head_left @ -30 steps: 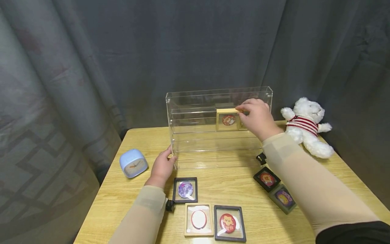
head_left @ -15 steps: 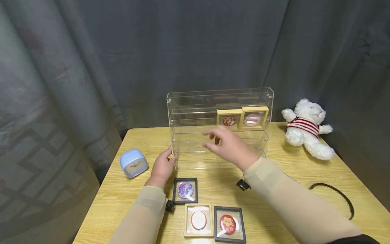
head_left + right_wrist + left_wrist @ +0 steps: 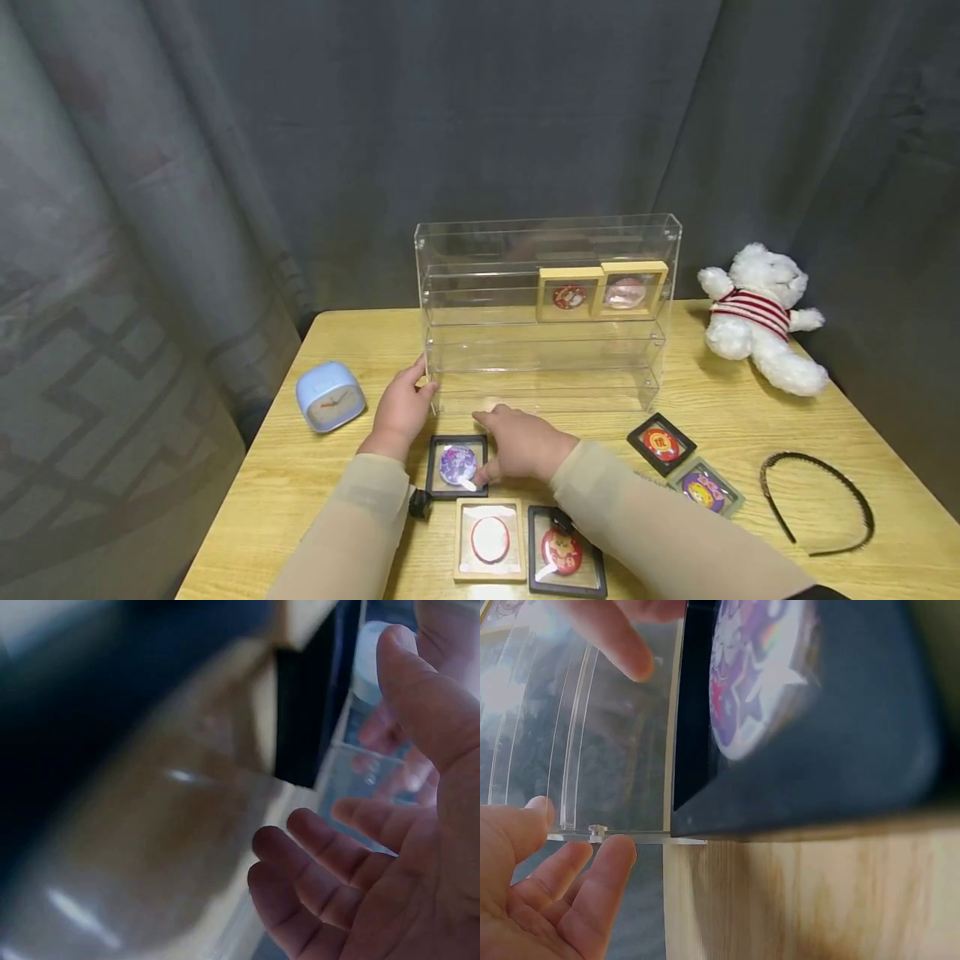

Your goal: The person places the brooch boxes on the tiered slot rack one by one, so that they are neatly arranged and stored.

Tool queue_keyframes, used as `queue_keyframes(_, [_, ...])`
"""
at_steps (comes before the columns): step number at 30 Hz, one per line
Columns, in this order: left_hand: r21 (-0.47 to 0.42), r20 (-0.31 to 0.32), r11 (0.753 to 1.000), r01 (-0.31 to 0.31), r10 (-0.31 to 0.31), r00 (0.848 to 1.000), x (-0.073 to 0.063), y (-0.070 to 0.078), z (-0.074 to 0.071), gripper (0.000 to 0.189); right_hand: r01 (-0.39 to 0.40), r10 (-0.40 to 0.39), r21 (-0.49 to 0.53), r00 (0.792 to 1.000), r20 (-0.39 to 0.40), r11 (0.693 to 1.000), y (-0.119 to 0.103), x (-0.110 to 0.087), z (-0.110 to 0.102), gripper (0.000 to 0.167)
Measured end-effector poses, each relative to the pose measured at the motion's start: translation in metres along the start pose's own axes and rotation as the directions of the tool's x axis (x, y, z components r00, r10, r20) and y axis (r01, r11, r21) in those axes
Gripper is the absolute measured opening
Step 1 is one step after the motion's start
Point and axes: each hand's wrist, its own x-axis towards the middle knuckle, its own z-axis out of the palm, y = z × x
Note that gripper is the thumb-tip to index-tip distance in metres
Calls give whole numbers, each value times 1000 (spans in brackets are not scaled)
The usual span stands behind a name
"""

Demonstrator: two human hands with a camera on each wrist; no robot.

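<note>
My left hand (image 3: 401, 412) grips the lower left side of a clear acrylic display rack (image 3: 547, 222); in the left wrist view thumb and fingers (image 3: 600, 900) lie on either side of its panel edge. In the head view, my right hand (image 3: 528, 446) hovers with parted fingers at the right edge of a black-rimmed display frame (image 3: 457, 466) that holds a purple round badge. The right wrist view shows that hand's fingers (image 3: 315, 877) spread and holding nothing. Two yellow-rimmed frames, one with a red badge (image 3: 569, 296) and one with a pinkish badge (image 3: 626, 292), stand on an upper right shelf.
In front lie a wood-coloured frame (image 3: 490, 575) and a black frame (image 3: 562, 552). Farther right are another black frame (image 3: 661, 443), a greenish one (image 3: 703, 490) and a black headband (image 3: 787, 455). A blue clock (image 3: 331, 397) and a white plush bear (image 3: 757, 321) flank the rack.
My right hand has let go of the yellow-rimmed frame on the upper right shelf and moved down and left to the purple-badge frame. My left hand has kept its hold on the rack.
</note>
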Motion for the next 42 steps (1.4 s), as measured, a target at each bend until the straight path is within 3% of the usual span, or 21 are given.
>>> queue_keyframes(3, [-2,4,1000,-2,2,1000,0,0,0,59,0,0,-22,1000,8,1000,0,0,7,103])
queue_keyframes(8, [9,9,1000,-5,5,1000,0,0,0,59,5,-5,4,1000,-14,1000,1,1,10,89])
queue_keyframes(11, [16,5,1000,-10,10,1000,1,0,-1,59,19,-17,62,999,-32,998,2,3,10,82])
queue_keyframes(15, [22,0,1000,-20,20,1000,1,0,-2,58,53,-42,217,998,-55,975,5,4,7,69])
queue_keyframes(18, [21,4,1000,-19,19,1000,1,0,-4,58,96,-70,320,993,-92,942,8,2,-2,55])
queue_keyframes(23, [14,15,1000,-13,13,1000,1,-2,-3,59,158,-87,374,976,-201,914,14,-2,-39,44])
queue_keyframes(25, [16,20,1000,-17,17,1000,2,-3,-2,59,180,-76,399,962,-263,899,17,-3,-62,44])
queue_keyframes(27, [17,22,1000,-18,18,1000,2,-4,-1,58,207,-56,410,935,-351,889,19,-4,-87,44])
queue_keyframes(32, [8,19,1000,-8,8,1000,2,-4,0,59,215,21,359,833,-553,908,22,-5,-151,41])
queue_keyframes(36, [9,17,1000,-9,9,1000,1,-4,0,59,199,69,344,772,-631,918,21,-5,-189,40])
queue_keyframes(38, [12,16,1000,-16,16,1000,1,-4,-1,58,182,76,323,760,-646,929,22,-2,-202,41])
queue_keyframes(42, [11,12,1000,-26,26,1000,1,-4,-1,58,122,82,271,770,-633,955,27,5,-211,39])
